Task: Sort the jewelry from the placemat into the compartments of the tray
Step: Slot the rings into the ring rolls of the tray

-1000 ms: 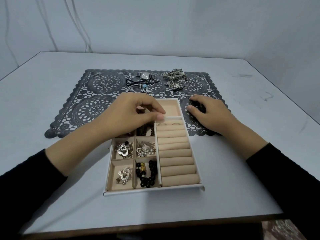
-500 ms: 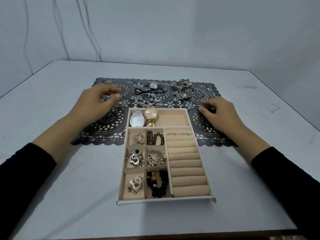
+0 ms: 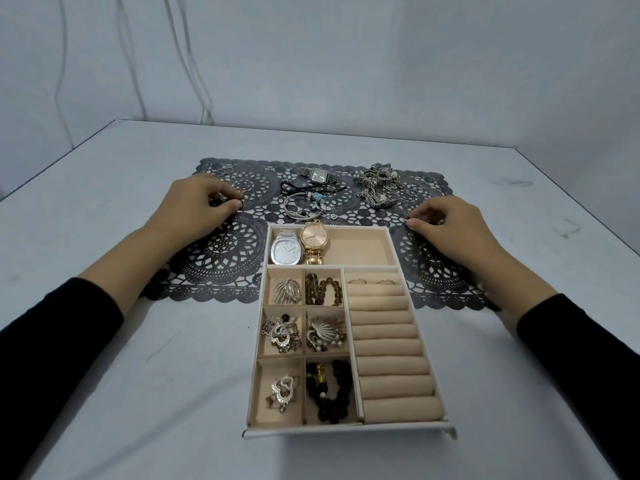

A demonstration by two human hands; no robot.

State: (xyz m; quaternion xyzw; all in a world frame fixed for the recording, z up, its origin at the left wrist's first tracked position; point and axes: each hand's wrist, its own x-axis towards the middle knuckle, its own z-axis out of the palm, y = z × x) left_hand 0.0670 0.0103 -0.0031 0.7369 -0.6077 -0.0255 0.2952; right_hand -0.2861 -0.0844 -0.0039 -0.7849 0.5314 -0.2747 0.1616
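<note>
You see a big pale grey flat table (image 3: 104, 341), a plain grey wall (image 3: 381, 64), maybe thin white cords (image 3: 194, 64).

We see a dark grey lace-pattern placemat (image 3: 221, 251) on a pale grey table (image 3: 104, 375), beige-lined white tray (image 3: 346, 432) w/ silver & gold watches (image 3: 298, 249), black beads (image 3: 329, 393); black sleeves (image 3: 52, 327).
</note>
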